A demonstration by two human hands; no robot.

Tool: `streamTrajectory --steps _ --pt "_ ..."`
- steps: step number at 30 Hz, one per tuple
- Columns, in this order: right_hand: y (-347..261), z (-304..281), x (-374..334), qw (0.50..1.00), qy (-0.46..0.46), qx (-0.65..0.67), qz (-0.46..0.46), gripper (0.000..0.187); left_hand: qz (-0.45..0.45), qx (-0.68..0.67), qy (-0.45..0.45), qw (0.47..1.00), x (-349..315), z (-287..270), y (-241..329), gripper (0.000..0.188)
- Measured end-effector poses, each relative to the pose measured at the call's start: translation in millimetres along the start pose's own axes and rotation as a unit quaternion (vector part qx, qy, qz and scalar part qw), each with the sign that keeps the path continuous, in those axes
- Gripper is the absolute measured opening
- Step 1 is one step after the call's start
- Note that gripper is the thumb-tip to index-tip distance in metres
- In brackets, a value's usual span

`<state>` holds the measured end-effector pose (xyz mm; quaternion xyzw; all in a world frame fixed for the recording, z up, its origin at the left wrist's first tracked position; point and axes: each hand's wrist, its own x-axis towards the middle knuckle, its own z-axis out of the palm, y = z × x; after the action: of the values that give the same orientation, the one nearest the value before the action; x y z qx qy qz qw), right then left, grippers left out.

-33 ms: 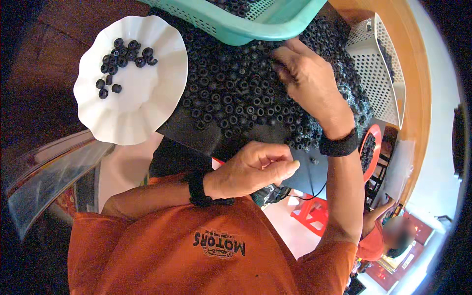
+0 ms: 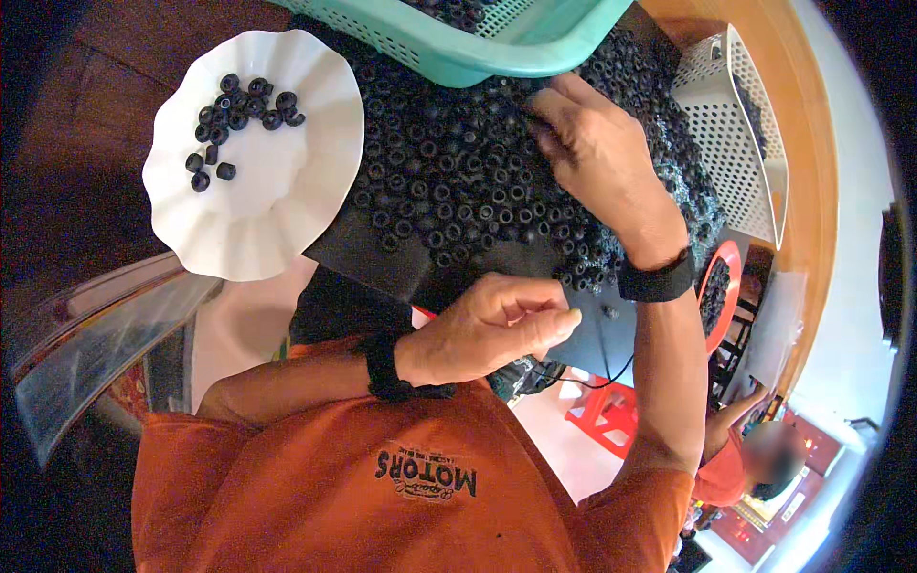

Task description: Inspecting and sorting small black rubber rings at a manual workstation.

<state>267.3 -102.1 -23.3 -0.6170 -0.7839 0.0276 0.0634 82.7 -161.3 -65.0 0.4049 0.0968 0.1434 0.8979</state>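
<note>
A thick spread of small black ring-shaped pieces point(image 2: 458, 181) covers the dark tabletop. Over its far right part, close to the green basket, my right hand point(image 2: 597, 158) reaches down with bent fingers. Its fingertips are dark and blurred against the rings, so their grip does not show. My left hand point(image 2: 492, 325) hovers at the table's near edge, fingers curled in and thumb pressed against them; whatever it may hold is hidden. At the left stands a white plate with a wavy rim point(image 2: 320, 181), and several black pieces point(image 2: 237, 113) lie in it.
A green perforated basket point(image 2: 458, 62) with black pieces inside stands at the far edge. On the right are a white perforated basket point(image 2: 731, 143) and an orange-red dish point(image 2: 731, 272) of black pieces. A red stool point(image 2: 607, 420) and another person point(image 2: 731, 468) appear lower right.
</note>
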Motion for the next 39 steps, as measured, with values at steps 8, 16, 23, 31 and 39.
streamTrajectory --steps 8,16,23,31,39 --pt "-18.2 -35.7 -38.3 0.993 0.071 0.094 -0.011 0.015 0.033 0.02 0.034 0.999 0.8 1.3 -4.5 0.032" --pt "-73.4 -60.7 -119.1 0.974 -0.097 0.168 0.117 0.012 0.078 -0.018 0.064 0.995 5.2 5.7 -16.2 0.03" --pt "-80.0 -45.5 -135.6 0.951 0.053 0.278 0.124 0.015 0.102 -0.114 0.033 0.988 4.8 4.6 -24.3 0.031" --pt "-85.8 -51.8 -148.4 0.963 0.094 0.235 0.092 0.017 0.118 -0.065 -0.001 0.991 4.5 3.8 -24.2 0.033" --pt "-90.0 -56.1 -147.6 0.972 0.094 0.202 0.07 0.019 0.025 0.026 0.007 0.999 -0.2 7.0 -3.9 0.03"
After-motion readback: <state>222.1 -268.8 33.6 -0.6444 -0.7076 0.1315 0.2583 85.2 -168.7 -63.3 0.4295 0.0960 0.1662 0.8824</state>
